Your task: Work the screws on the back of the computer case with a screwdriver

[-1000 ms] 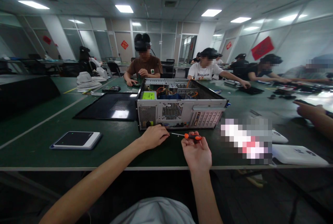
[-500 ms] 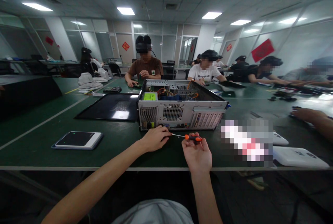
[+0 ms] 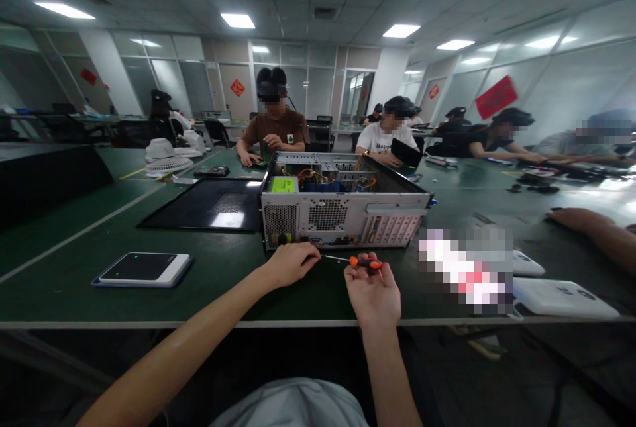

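Observation:
An open desktop computer case (image 3: 342,208) lies on its side on the green table (image 3: 59,281), its rear panel facing me. My right hand (image 3: 373,293) grips the orange and black handle of a small screwdriver (image 3: 365,261), whose thin shaft points left. My left hand (image 3: 293,263) is closed in a pinch around the shaft's tip, just in front of the case's lower rear edge. Anything at the tip is hidden by the fingers.
The black side panel (image 3: 213,205) lies left of the case. A white-rimmed tablet (image 3: 144,269) sits at the near left, white flat devices (image 3: 564,297) at the near right. Another person's hand (image 3: 576,220) rests at the right. Several people sit across the table; a white fan (image 3: 166,155) stands far left.
My hands and the screwdriver stay almost where they were. The person in the white shirt across the table has lifted a dark flat object. The hand at the right has shifted slightly.

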